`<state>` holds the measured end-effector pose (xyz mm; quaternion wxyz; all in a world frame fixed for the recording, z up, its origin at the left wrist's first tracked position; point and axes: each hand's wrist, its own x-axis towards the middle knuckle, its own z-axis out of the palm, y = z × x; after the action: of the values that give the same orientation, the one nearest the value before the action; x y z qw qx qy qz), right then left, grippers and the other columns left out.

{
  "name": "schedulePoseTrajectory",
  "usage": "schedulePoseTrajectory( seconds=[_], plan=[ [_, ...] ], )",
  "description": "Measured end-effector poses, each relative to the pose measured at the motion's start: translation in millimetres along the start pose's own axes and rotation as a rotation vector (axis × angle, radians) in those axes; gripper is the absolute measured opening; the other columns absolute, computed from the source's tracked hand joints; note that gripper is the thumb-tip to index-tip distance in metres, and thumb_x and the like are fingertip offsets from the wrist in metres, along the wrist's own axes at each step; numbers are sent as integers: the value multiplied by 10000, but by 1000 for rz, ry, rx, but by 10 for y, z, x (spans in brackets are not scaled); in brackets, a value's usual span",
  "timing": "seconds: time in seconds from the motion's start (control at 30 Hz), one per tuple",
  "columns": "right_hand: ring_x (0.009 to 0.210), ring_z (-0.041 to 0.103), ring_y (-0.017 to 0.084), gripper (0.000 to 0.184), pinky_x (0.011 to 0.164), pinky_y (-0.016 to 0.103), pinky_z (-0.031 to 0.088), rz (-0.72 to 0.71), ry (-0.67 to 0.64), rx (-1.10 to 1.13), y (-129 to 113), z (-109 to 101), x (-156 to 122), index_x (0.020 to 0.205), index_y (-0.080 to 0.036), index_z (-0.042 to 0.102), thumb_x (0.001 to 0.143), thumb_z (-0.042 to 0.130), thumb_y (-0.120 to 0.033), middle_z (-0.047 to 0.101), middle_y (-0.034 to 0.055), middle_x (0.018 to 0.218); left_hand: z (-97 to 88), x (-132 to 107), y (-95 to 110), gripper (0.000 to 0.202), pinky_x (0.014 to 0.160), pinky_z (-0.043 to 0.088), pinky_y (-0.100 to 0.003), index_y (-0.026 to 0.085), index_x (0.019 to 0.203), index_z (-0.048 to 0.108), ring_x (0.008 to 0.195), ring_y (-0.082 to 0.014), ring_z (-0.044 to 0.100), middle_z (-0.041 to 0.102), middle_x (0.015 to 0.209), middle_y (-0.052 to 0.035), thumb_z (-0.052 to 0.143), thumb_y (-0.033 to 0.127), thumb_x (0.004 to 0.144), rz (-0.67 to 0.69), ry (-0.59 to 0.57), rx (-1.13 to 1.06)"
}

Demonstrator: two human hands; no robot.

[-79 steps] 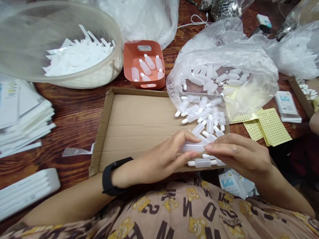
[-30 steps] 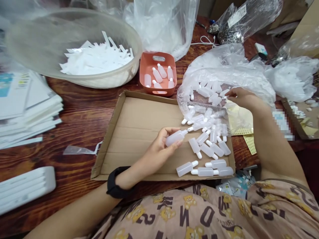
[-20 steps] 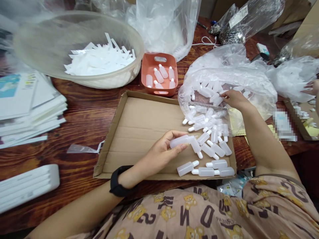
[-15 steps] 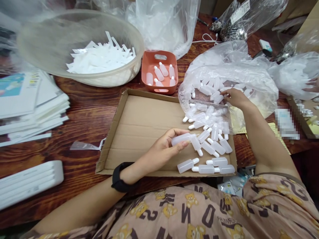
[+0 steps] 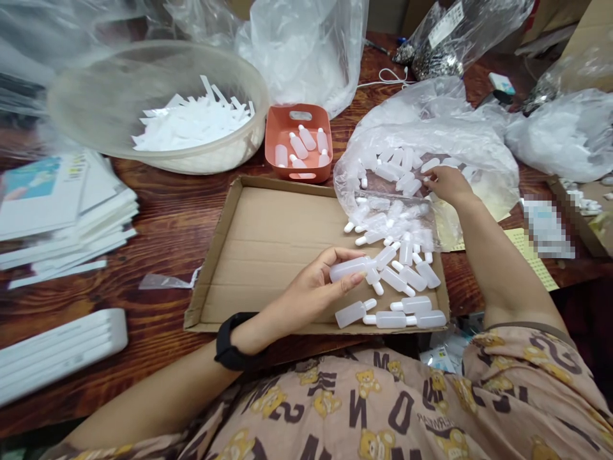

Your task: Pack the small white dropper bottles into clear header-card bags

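One translucent squeeze bottle (image 5: 348, 268) in the left hand (image 5: 313, 285): seemingly at a hold-and-pick step, gripping it between thumb and fingers above the cardboard tray (image 5: 268, 223) while poising the right hand (image 5: 450, 184), with fingertips bunched narrow, at the clear plastic bag (image 5: 416, 105) beside bagged bottles (image 5: 387, 170), not telling of anything pinched there. Next probably calling for a precise fingertip pick and a firm left grip. Pointing the bottle nozzle-first rightward, slightly farward, running its long axis crosswise, nearly level, near loose capped bottles (image 5: 387, 319).
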<state>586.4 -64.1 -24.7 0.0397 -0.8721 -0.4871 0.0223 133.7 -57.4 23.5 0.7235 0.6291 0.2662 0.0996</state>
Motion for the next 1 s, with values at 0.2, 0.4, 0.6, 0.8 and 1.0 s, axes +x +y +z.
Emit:
schedulePoseTrajectory(
  seconds=[0.2,0.4,0.6,0.8,1.0],
  plan=[
    [1085,718,344,391,1037,491,560,-30,36,34,-80,26,-2,1229,-168,817,878,663,-242,772,176,1166,5,-15,0,362,897,552,-310,215,1254,649,1019,-182,685,734,1227,-55,729,441,983,10,4,6],
    [1086,731,333,343,1074,504,568,-55,85,112,-62,-77,-75,1203,-129,811,909,655,-209,751,208,1252,-25,-2,-45,380,870,554,-314,226,1256,656,959,-181,672,738,1140,-44,741,472,979,28,17,21],
    [1176,726,322,350,1084,524,578,-168,196,242,-249,-392,-542,1269,-228,803,1018,560,-216,778,134,1236,-48,13,-13,412,787,521,-299,204,1274,659,798,-142,591,707,1022,-23,736,484,982,36,38,-4],
    [1007,760,211,365,895,392,648,-536,130,868,-1072,-599,-1876,1289,-382,792,952,815,-243,814,17,1140,-14,-25,21,363,919,561,-313,207,1287,662,1084,-198,696,740,1318,-78,722,418,998,90,2,-6],
    [1073,786,234,567,947,429,661,-633,139,982,-1293,-577,-2429,1331,-422,761,907,798,-47,833,-2,1152,28,-75,-3,356,1009,559,-341,220,1337,671,1241,-236,693,741,1367,-71,712,398,1031,160,-87,-6]
  ],
)
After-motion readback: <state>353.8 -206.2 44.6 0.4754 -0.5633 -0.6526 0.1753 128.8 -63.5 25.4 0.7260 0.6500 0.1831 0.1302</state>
